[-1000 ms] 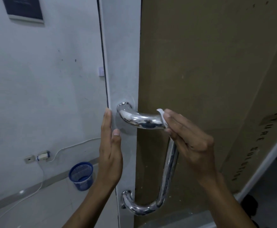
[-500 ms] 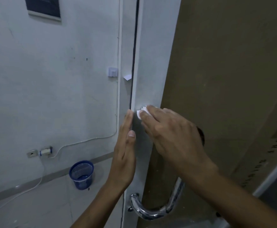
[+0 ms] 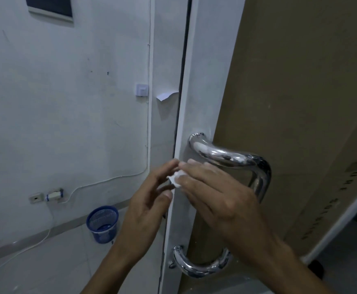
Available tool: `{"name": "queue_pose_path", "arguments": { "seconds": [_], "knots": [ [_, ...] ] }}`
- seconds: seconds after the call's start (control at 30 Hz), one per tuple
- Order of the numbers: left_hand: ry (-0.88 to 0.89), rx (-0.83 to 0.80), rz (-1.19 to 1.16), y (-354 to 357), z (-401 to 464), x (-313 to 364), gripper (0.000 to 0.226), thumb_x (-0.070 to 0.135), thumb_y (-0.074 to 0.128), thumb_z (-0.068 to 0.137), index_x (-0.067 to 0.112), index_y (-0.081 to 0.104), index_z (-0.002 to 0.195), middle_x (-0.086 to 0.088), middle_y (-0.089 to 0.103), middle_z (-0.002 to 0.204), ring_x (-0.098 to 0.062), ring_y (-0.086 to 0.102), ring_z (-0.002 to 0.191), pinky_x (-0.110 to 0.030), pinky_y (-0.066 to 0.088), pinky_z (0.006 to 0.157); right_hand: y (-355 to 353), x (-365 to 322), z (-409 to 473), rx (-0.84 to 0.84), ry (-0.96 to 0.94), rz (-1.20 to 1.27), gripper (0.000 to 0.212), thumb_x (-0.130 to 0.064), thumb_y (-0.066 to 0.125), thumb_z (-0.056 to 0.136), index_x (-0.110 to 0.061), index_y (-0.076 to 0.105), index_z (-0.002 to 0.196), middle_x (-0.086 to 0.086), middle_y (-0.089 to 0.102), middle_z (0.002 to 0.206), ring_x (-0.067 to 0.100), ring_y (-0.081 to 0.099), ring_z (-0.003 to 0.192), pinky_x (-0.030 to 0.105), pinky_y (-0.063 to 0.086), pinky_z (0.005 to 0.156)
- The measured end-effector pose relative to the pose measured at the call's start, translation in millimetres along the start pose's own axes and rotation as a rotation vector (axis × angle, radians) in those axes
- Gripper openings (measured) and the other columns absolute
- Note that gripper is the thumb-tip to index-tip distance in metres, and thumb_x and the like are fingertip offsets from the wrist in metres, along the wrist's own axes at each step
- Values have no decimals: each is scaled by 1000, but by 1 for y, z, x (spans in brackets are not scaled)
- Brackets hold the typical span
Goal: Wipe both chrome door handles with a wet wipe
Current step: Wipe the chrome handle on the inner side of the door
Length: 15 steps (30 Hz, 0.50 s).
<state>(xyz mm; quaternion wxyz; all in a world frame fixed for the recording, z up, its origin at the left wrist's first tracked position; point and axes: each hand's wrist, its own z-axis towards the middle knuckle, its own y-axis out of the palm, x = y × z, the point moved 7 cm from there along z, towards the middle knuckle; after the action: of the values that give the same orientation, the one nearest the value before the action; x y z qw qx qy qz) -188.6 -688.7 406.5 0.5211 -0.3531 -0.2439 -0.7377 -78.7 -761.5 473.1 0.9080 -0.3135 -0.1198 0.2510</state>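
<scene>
Chrome door handle [image 3: 232,155] juts from the white door [image 3: 194,102], its top bar curving right, then dropping behind the right hand [image 3: 222,198] to a lower bend [image 3: 196,268] fixed near the door's bottom edge. White smears show on the top bar. Just below and left of the upper mount, a small crumpled wet wipe [image 3: 176,179] sits between both hands, at the door's edge. The right hand's fingers [image 3: 192,166] lie nearly straight and together, their tips touching the wipe. The left hand [image 3: 150,200] reaches in from the left, fingers loosely curved and slightly apart, tips at the wipe; which hand actually pinches it I cannot tell. Brown cardboard [image 3: 290,102] leans behind the handle. Left of the door, a blue mesh bin [image 3: 103,223] stands on the floor by the wall [image 3: 67,113], beneath a wall socket [image 3: 46,196] with a trailing white cable.
</scene>
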Motion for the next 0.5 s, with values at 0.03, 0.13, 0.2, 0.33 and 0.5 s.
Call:
{"name": "queue_pose_path", "arguments": {
  "seconds": [0.03, 0.13, 0.2, 0.33, 0.5],
  "knots": [
    [8, -35, 9, 3, -1, 2, 39, 32, 52, 94, 34, 54, 133, 13, 59, 132, -9, 57, 122, -15, 47, 94, -1, 4, -5, 23, 96, 171, 24, -13, 63, 93, -12, 71, 115, 3, 67, 125, 15, 60, 121, 33, 49, 100],
    [-19, -49, 35, 8, -2, 3, 28, 44, 61, 91, 38, 62, 118, 9, 68, 116, -14, 66, 109, -19, 51, 87, 1, 18, -18, 78, 405, 618, 22, -27, 62, 95, -36, 73, 112, -13, 65, 110, 8, 64, 106, 16, 52, 81],
    [-24, -29, 35, 9, 0, 3, 19, 42, 64, 89, 38, 66, 107, 7, 71, 104, -12, 69, 99, -19, 53, 82, 7, 25, -26, 93, 557, 799, 19, -33, 63, 92, -44, 74, 104, -11, 63, 99, 4, 65, 94, 11, 50, 72],
    [-104, -39, 16, 15, 3, -3, 15, 39, 65, 87, 32, 70, 99, 3, 73, 98, -16, 70, 95, -22, 55, 79, 20, 37, -38, 45, 722, 881, 17, -33, 62, 89, -33, 76, 99, -4, 70, 94, 8, 68, 88, 18, 53, 72],
    [-284, 9, -134, 21, 1, -17, 16, 37, 65, 87, 25, 71, 94, -3, 74, 99, -19, 71, 95, -26, 57, 77, 31, 47, -50, 50, 846, 966, 19, -32, 66, 82, -24, 77, 95, 3, 73, 87, 16, 69, 75, 27, 54, 57]
  ]
}}
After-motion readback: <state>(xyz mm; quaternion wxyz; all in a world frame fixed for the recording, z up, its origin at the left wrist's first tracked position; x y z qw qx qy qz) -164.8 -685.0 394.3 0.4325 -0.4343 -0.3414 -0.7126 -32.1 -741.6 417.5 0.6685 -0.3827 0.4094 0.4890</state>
